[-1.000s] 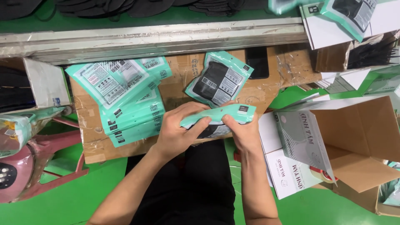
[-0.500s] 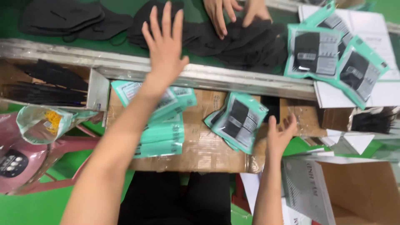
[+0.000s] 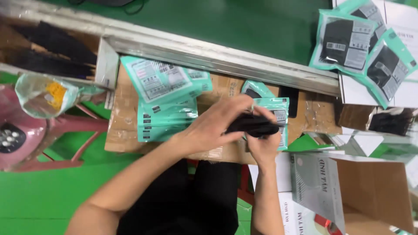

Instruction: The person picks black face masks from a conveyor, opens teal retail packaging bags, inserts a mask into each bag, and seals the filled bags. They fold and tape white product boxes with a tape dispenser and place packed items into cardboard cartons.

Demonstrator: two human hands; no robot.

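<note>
Your left hand point(image 3: 213, 126) and right hand point(image 3: 261, 141) both gripped the black mask bundle point(image 3: 252, 125) over the teal pouch point(image 3: 274, 119), with the pouch stack point(image 3: 165, 109) at nine o'clock within reach.

Two bare forearms, no sleeves showing; left hand point(image 3: 213, 128) and right hand point(image 3: 261, 146) ungloved; black clothing covers the lap.
</note>
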